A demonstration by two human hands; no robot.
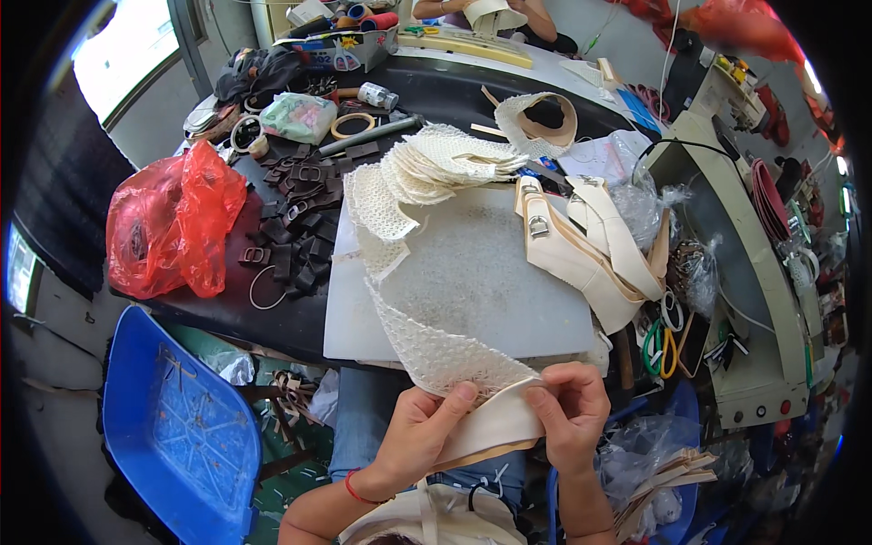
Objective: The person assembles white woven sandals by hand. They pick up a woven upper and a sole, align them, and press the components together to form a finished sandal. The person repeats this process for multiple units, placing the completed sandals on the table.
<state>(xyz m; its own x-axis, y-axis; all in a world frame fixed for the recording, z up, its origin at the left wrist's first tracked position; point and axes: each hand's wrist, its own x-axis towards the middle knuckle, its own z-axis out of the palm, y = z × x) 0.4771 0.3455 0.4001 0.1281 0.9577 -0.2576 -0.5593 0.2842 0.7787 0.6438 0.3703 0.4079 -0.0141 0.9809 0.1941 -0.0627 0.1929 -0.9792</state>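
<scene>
Both hands grip one cream shoe-upper piece (495, 425) over my lap, with a smooth face and a tan lower edge. My left hand (420, 434) pinches its left part, thumb on top. At the right end, the fingers of my right hand (572, 413) are closed on its upper edge. A cream woven-textured strip (427, 336) runs from between my hands up over the white board (490, 272). Its far end curves toward a stack of similar textured pieces (422, 168). Whether strip and upper piece are joined is hidden by my fingers.
Cream wedge sandals (581, 245) stand right of the board, near scissors (669, 352) and a sewing machine (754, 272). Dark buckled straps (304, 195) and a red plastic bag (173, 222) lie left. A blue basin (186, 427) sits below. Another person's hands (481, 7) work at the far side.
</scene>
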